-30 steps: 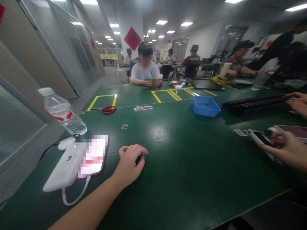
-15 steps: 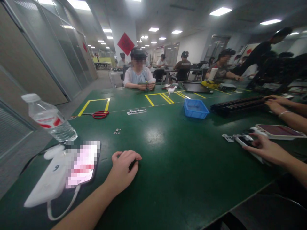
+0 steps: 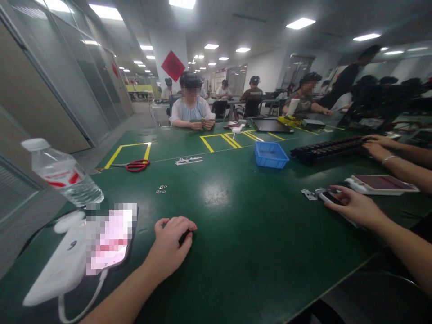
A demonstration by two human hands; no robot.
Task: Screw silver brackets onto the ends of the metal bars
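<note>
My left hand [image 3: 173,243] rests on the green tabletop with fingers bent and the thumb apart, and nothing shows in it. To its left lie a phone [image 3: 116,238] with a lit screen and a white power bank [image 3: 57,265] joined by a cable. On the right, my right hand [image 3: 357,208] has its thumb and fingers around a flat white-and-black object [image 3: 329,196], which it partly covers. Small silvery metal pieces [image 3: 308,195] lie at that object's left end. Behind the hand is a white-edged phone-like device [image 3: 384,183].
A water bottle [image 3: 64,173] leans at the left. Small metal rings [image 3: 161,189], red-handled scissors [image 3: 137,165], thin metal strips [image 3: 189,160] and a blue bin [image 3: 272,155] stand farther back. Another person's hands [image 3: 378,147] touch a long black rack [image 3: 326,150]. A person [image 3: 191,110] sits opposite.
The whole view has shifted slightly, moving things left. My right hand appears a little farther left with the white-and-black object. My left hand keeps its place and pose.
</note>
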